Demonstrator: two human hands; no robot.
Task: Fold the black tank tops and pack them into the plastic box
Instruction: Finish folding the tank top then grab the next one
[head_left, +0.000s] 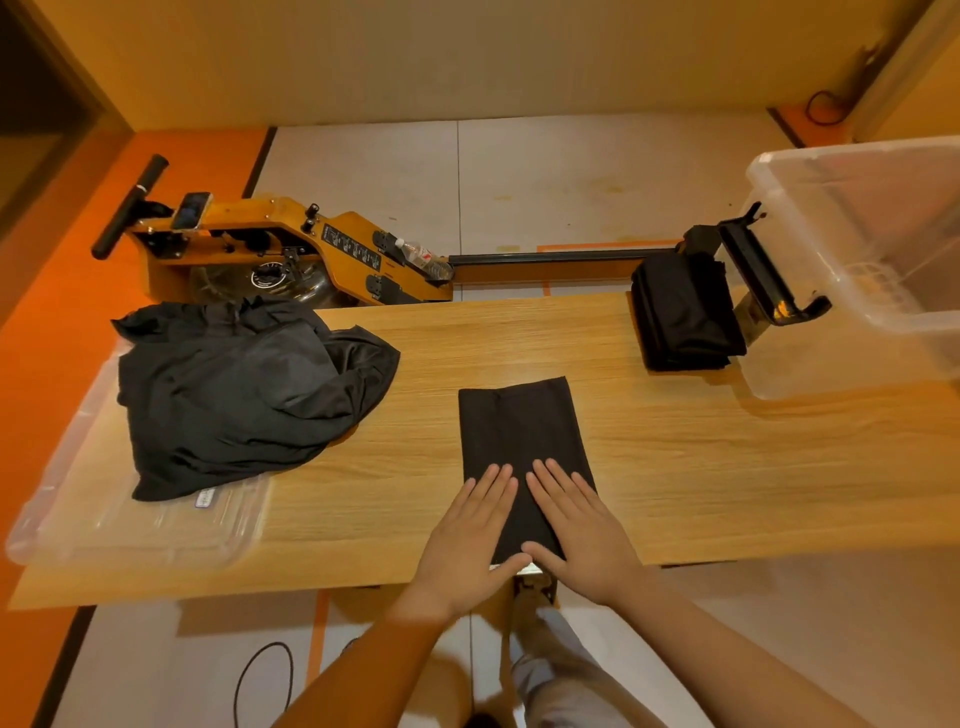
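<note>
wooden table (727, 467), both flat hands (524, 530) on folded tank top (519, 426)

The right edge slices off the plastic box (852, 208) at upper right, and the bottom edge cuts both forearms. Low centre, the left hand (467, 540) and right hand (582, 535) lie flat over the folded tank top's (519, 431) near end, covering it. At left, the heap of black tops (234, 389) buries much of the clear lid (104, 525), whose small label (206, 499) is too tiny to read.
</note>
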